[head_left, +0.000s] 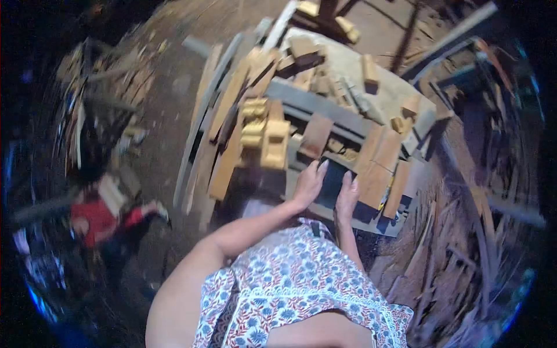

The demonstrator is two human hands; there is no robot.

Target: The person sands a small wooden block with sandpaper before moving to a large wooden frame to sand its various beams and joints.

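My left hand and my right hand are at the near side of a low work table. Between them is a dark, flat rectangular thing, with the fingers closed along its two long sides. It could be a phone or a dark block; the picture is too soft to tell. Just beyond it lies a brown wooden block. Left of my left hand stands a yellowish wooden piece with a squarish recess, beside a stack of small shaped wooden pieces. Flat wooden boards lie right of my right hand.
Long planks lean along the table's left side. More wood blocks rest on a pale sheet at the back. Wood scraps cover the ground at right. A person in red is low at the left.
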